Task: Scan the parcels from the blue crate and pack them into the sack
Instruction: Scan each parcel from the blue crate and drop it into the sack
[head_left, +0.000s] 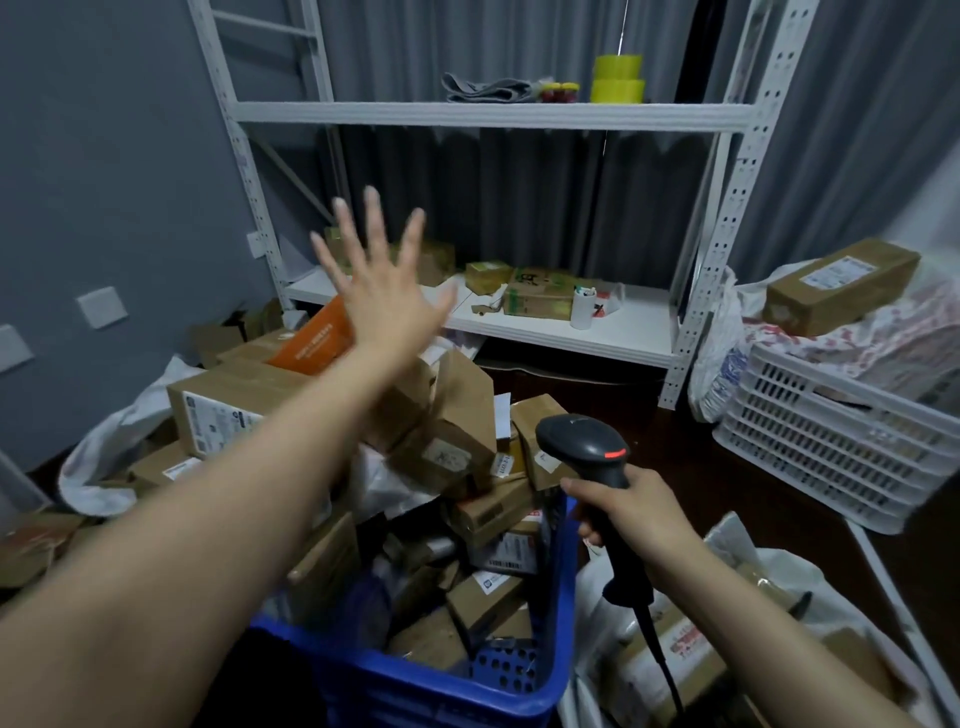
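Note:
The blue crate (530, 670) stands low in the middle, heaped with brown cardboard parcels (483, 603). My left hand (379, 291) is stretched out above and beyond the crate, fingers spread wide, holding nothing. My right hand (628, 514) grips the handle of a black barcode scanner (584, 441) at the crate's right rim; a red light shows on the scanner's head. A white sack (104, 447) lies open at the left behind my forearm, with an orange box (317, 340) and cardboard boxes (218, 410) piled in and over it.
A white metal shelf rack (519, 114) stands behind, with yellow tape rolls (617, 78) on top and small boxes lower down. A white slatted crate (831, 441) sits at the right. Another white bag of parcels (675, 639) lies at the lower right. Loose boxes lie on the floor at left.

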